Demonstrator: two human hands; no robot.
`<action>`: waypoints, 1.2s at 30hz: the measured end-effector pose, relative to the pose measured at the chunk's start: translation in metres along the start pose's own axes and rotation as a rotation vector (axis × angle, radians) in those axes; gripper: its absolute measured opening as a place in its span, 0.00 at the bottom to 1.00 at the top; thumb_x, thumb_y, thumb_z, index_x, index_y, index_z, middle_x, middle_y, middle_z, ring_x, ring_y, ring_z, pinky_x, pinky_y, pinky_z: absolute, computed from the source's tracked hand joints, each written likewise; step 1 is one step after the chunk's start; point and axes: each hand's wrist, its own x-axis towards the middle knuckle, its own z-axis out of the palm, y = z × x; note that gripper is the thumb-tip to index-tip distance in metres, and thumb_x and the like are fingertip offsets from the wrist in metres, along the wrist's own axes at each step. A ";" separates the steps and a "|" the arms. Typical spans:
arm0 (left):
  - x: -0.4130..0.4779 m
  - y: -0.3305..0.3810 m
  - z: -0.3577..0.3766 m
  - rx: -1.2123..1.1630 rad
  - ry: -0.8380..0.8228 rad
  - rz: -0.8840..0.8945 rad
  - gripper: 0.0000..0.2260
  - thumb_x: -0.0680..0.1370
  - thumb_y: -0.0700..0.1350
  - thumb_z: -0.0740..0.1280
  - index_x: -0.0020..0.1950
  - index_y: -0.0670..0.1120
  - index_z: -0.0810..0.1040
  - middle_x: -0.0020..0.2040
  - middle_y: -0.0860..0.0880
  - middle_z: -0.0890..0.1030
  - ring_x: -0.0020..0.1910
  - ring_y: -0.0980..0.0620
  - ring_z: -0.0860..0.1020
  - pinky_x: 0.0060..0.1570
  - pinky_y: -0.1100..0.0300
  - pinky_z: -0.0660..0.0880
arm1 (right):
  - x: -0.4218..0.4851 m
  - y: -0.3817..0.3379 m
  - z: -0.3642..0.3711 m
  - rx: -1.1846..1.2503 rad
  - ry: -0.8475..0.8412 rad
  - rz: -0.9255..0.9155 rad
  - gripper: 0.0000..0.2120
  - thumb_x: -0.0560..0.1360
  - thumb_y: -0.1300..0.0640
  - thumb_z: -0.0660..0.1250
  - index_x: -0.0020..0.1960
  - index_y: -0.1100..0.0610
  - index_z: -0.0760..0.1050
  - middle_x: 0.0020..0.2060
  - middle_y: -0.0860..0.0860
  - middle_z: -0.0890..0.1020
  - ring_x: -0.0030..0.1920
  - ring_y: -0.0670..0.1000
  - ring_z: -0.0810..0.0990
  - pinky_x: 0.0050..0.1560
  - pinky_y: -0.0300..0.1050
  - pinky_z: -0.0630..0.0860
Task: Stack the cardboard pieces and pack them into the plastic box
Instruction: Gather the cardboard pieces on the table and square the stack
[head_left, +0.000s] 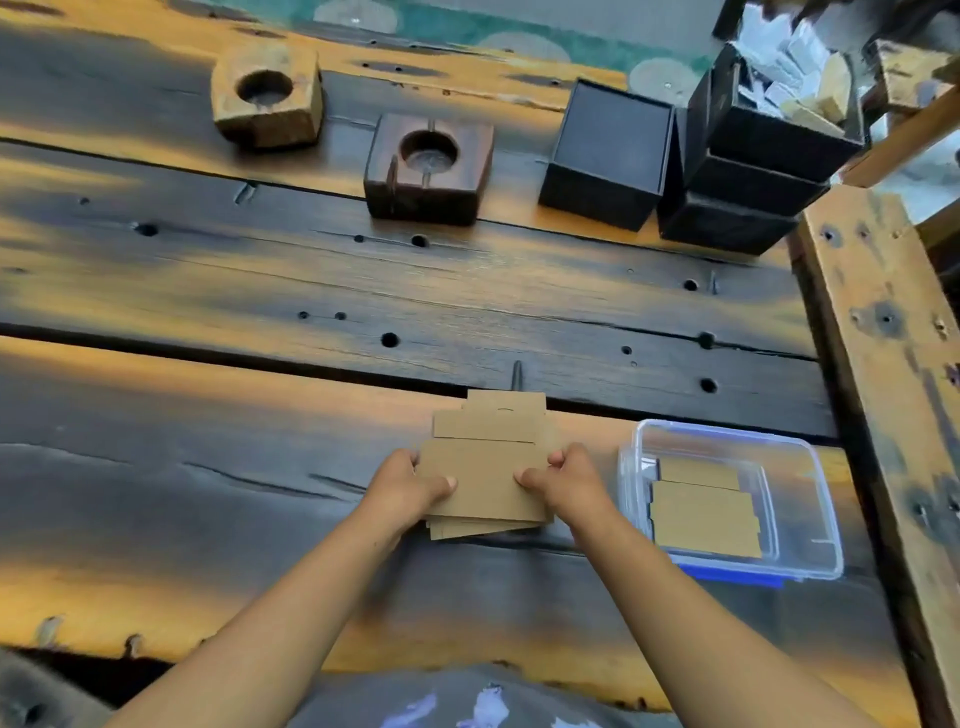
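While the left hand (410, 486) grips the cardboard stack (485, 483), the right hand (563, 480) pinches it too.

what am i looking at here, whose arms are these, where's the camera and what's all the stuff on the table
There is no machine here. A person is working with bare hands, and the single picture comes from a camera worn on their head, looking forward and down at a wooden table. The left hand and right hand grip a loose stack of brown cardboard by its two sides, with thumbs on top and fingers curled round the edges. To its right sits a clear plastic box with blue trim, already holding other cardboard pieces lying flat. Further back are two wooden blocks with round hollows, and several black boxes.
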 end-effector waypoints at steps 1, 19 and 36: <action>0.003 0.006 0.007 0.017 -0.002 0.009 0.16 0.71 0.41 0.74 0.57 0.42 0.76 0.55 0.43 0.83 0.54 0.44 0.82 0.60 0.47 0.78 | 0.004 0.001 -0.007 0.011 0.003 0.006 0.24 0.67 0.55 0.77 0.53 0.57 0.66 0.46 0.51 0.76 0.47 0.52 0.76 0.46 0.47 0.74; 0.072 0.036 0.047 0.265 0.004 -0.051 0.17 0.72 0.46 0.74 0.54 0.46 0.71 0.57 0.45 0.80 0.53 0.45 0.80 0.55 0.51 0.78 | 0.077 0.000 -0.024 -0.117 0.033 0.062 0.21 0.68 0.52 0.76 0.49 0.54 0.66 0.40 0.46 0.73 0.38 0.43 0.71 0.35 0.43 0.67; 0.079 0.039 0.040 0.322 -0.016 -0.074 0.27 0.69 0.47 0.76 0.63 0.45 0.68 0.61 0.44 0.76 0.58 0.44 0.77 0.61 0.45 0.76 | 0.085 -0.011 -0.037 -0.170 -0.100 0.043 0.30 0.66 0.52 0.78 0.61 0.58 0.66 0.59 0.56 0.77 0.58 0.57 0.78 0.60 0.58 0.76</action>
